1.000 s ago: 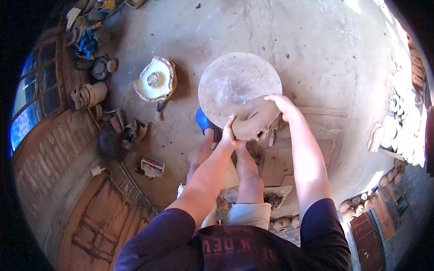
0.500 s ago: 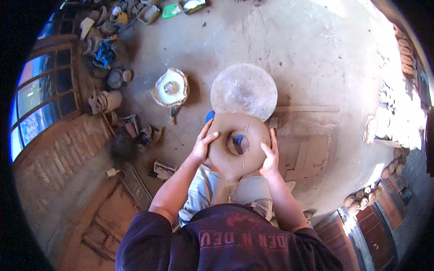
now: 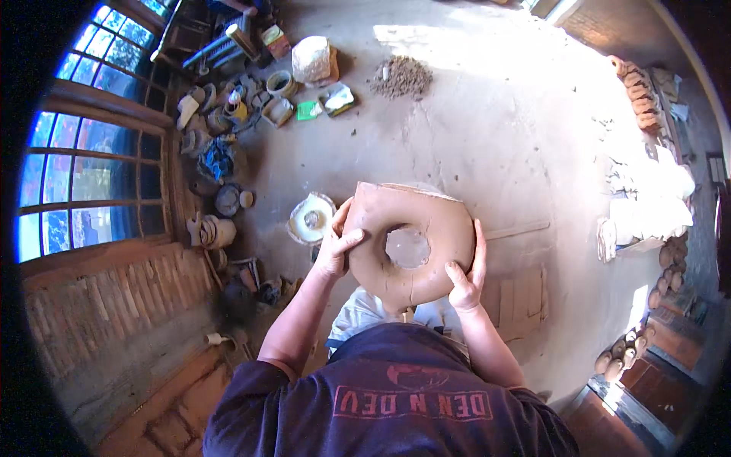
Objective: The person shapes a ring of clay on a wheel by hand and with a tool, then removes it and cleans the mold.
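Note:
A large ring-shaped piece of brown clay (image 3: 442, 228) is held up in front of my body, with a round hole through its middle. Its far edge is cut straight, and a crack runs down its near side. My left hand (image 3: 335, 247) grips the left side, thumb on the face. My right hand (image 3: 468, 274) is wrapped round the right side, its thumb on the face too. Fingers behind the clay are hidden. Beyond the ring, the pale round disc (image 3: 407, 247) shows through the hole, mostly covered. A whitish basin (image 3: 295, 230) with a lump in it stands left of the clay.
Pots, bowls and a blue cloth (image 3: 218, 160) crowd the left wall under the window (image 3: 91, 183). A green tray (image 3: 308, 110) and a soil heap (image 3: 403, 76) lie farther off. Rounded clay pieces (image 3: 624, 352) line the right side.
The clay ring has been raised and tilted up in both hands, with its straight far edge now showing. My view has shifted to take in more of the far floor.

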### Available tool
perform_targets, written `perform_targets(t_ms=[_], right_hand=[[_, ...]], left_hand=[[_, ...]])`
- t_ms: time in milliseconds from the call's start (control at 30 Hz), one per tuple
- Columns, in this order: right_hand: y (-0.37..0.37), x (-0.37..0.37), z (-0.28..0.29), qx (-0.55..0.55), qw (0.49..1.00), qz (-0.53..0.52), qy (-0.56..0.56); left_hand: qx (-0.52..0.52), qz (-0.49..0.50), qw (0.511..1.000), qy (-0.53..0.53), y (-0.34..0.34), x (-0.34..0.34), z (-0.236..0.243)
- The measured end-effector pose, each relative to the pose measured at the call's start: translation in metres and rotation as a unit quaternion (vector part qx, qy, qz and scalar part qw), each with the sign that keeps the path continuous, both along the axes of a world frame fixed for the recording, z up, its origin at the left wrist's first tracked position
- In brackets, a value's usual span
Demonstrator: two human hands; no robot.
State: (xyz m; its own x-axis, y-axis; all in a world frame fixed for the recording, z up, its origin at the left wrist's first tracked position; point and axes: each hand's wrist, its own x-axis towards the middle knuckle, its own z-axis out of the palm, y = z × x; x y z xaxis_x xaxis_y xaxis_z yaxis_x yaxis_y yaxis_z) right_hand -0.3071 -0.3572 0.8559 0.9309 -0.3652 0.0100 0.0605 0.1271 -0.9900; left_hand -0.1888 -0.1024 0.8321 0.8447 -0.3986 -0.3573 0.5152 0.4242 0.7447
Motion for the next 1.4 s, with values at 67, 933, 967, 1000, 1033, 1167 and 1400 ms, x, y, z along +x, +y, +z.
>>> perform_targets(t_ms=[67, 933, 967, 1000, 1033, 1167, 1400], right_hand=[[-0.012, 0.005, 0.008, -0.024, 0.999, -0.004, -0.041], [-0.662, 0.220, 0.018, 0.357, 0.915, -0.083, 0.172], [-0.689, 0.221, 0.018, 0.380, 0.899, -0.110, 0.190], [-0.709, 0.218, 0.017, 0.380, 0.898, -0.132, 0.182], [-0.726, 0.215, 0.019, 0.379, 0.894, -0.156, 0.179], [-0.781, 0.205, 0.021, 0.373, 0.896, -0.198, 0.140], [-0.867, 0.231, 0.018, 0.403, 0.880, -0.238, 0.083]], left_hand=[[-0.013, -0.006, 0.999, -0.030, -0.010, 0.012, 0.025], [0.126, -0.087, 0.982, 0.108, -0.690, 0.260, 0.051], [0.156, -0.089, 0.977, 0.111, -0.724, 0.268, 0.052], [0.162, -0.109, 0.975, 0.103, -0.751, 0.275, 0.051], [0.150, -0.127, 0.975, 0.103, -0.779, 0.279, 0.058], [0.125, -0.193, 0.969, 0.087, -0.861, 0.299, 0.063], [0.080, -0.365, 0.927, 0.040, -0.975, 0.371, 0.066]])
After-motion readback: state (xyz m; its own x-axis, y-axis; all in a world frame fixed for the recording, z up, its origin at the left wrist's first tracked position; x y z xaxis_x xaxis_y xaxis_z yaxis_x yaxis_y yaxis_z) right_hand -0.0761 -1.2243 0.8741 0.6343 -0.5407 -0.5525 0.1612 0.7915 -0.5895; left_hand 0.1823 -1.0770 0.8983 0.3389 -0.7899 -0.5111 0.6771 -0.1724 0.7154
